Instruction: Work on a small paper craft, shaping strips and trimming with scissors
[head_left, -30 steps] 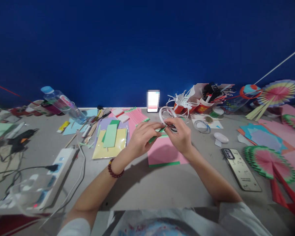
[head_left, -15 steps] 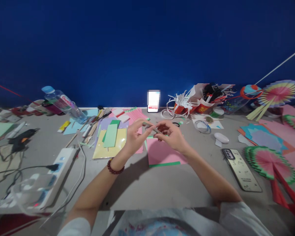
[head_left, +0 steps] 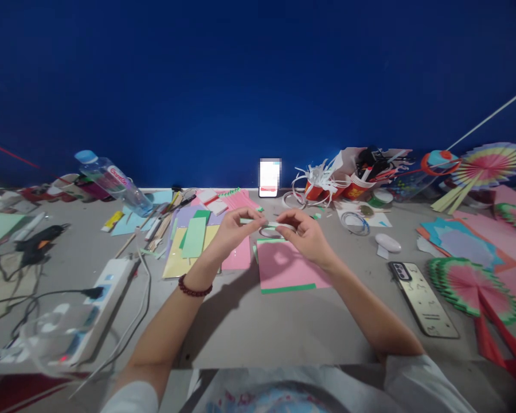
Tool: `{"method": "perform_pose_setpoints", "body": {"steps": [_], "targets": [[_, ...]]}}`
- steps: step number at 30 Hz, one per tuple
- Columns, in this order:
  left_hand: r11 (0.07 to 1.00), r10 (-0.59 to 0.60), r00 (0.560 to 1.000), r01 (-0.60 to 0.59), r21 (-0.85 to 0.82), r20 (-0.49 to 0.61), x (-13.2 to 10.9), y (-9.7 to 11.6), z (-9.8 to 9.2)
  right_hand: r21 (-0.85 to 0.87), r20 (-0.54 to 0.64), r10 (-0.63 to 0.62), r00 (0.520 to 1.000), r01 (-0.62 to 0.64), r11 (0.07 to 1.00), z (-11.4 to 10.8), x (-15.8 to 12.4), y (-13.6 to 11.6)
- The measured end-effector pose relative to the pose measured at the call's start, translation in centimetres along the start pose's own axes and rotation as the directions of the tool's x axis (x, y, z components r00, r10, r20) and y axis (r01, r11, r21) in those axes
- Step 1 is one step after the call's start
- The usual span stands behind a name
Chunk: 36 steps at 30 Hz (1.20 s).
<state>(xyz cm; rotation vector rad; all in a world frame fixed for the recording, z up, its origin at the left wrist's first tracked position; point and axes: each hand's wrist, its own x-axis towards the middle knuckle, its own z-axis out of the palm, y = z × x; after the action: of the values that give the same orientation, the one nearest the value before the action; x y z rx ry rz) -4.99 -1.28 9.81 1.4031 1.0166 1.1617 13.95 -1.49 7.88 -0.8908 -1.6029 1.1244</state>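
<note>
My left hand point(head_left: 239, 230) and my right hand point(head_left: 303, 234) are raised over the middle of the table, fingertips close together. Both pinch a narrow pale strip point(head_left: 273, 225) stretched between them; its material is too small to make out. Beneath them lies a pink paper sheet point(head_left: 288, 269) with a green strip point(head_left: 288, 288) along its near edge. A whitish ring-shaped thing point(head_left: 269, 233) shows just below the fingertips, partly hidden by my right hand. Left of my left hand, light green paper point(head_left: 194, 238) rests on a yellow sheet point(head_left: 175, 252).
A phone point(head_left: 269, 179) stands against the blue wall. On the left are a bottle point(head_left: 118, 182), a power strip point(head_left: 101, 304) with cables and a glue gun point(head_left: 43, 244). To the right are red cups point(head_left: 359, 188), another phone point(head_left: 423, 298) and folded paper fans point(head_left: 475, 287).
My hands have drawn slightly apart, my right hand moving a little to the right. The strip between them is turned flatter and looks paler than before.
</note>
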Motion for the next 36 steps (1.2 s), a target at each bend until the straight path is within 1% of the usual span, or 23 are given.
{"method": "perform_pose_setpoints", "body": {"steps": [2, 4, 7, 9, 13, 17, 19, 21, 22, 23, 26, 28, 30, 32, 36], "targets": [[0.998, -0.036, 0.987, 0.028, 0.056, 0.155, 0.1, 0.2, -0.7, -0.062, 0.019, -0.035, 0.999, 0.036, 0.997, -0.3, 0.0, -0.2], [0.995, -0.070, 0.962, 0.050, 0.081, 0.263, 0.1, 0.2, -1.2, -0.127, 0.037, -0.064, 0.997, 0.068, 0.990, -0.6, 0.0, -0.4], [0.994, -0.091, 0.920, 0.063, 0.085, 0.382, 0.2, -0.1, -1.5, -0.226, 0.062, -0.090, 0.994, 0.102, 0.969, -0.7, 0.0, -0.5], [0.991, -0.104, 0.905, 0.061, 0.117, 0.412, 0.1, -0.3, -1.3, -0.276, 0.090, -0.098, 0.991, 0.119, 0.954, -0.7, 0.0, -0.6], [0.979, -0.130, 0.914, 0.055, 0.199, 0.385, -0.1, -0.3, -0.5, -0.280, 0.168, -0.102, 0.981, 0.146, 0.949, -0.6, -0.2, -0.6], [0.976, -0.127, 0.909, 0.042, 0.215, 0.398, -0.2, -0.2, 0.0, -0.279, 0.201, -0.103, 0.974, 0.157, 0.947, -1.0, 0.2, -0.2], [0.973, -0.119, 0.917, 0.031, 0.230, 0.381, -0.1, -0.4, 0.0, -0.307, 0.171, -0.094, 0.981, 0.144, 0.941, -1.8, 0.8, 0.6], [0.969, -0.106, 0.935, 0.021, 0.248, 0.338, 0.0, -0.6, -0.1, -0.392, 0.081, -0.066, 0.995, 0.092, 0.915, -3.2, 1.6, 1.8], [0.968, -0.096, 0.945, 0.015, 0.249, 0.314, 0.1, -0.8, -0.2, -0.477, 0.015, -0.065, 0.998, 0.064, 0.876, -4.1, 2.0, 2.7], [0.970, -0.084, 0.953, 0.012, 0.242, 0.290, 0.2, -0.9, -0.2, -0.575, -0.036, -0.047, 0.998, 0.018, 0.818, -5.0, 2.4, 3.6], [0.983, -0.062, 0.969, 0.018, 0.183, 0.241, 0.3, -1.4, -0.2, -0.785, -0.064, 0.143, 0.988, -0.138, 0.603, -7.8, 2.9, 6.6], [0.988, -0.070, 0.974, 0.037, 0.153, 0.216, 0.3, -1.5, -0.1, -0.856, -0.074, 0.252, 0.965, -0.191, 0.481, -9.0, 2.9, 8.2], [0.990, -0.076, 0.977, 0.050, 0.135, 0.197, 0.3, -1.6, -0.1, -0.874, -0.077, 0.295, 0.952, -0.207, 0.440, -9.5, 2.7, 9.2], [0.992, -0.063, 0.981, 0.042, 0.121, 0.181, 0.3, -1.7, 0.0, -0.877, -0.076, 0.311, 0.947, -0.212, 0.432, -9.6, 2.6, 9.6], [0.996, 0.022, 0.987, -0.035, 0.077, 0.156, 0.3, -1.7, -0.1, -0.879, -0.073, 0.340, 0.937, -0.222, 0.423, -9.3, 2.6, 9.2]]}}
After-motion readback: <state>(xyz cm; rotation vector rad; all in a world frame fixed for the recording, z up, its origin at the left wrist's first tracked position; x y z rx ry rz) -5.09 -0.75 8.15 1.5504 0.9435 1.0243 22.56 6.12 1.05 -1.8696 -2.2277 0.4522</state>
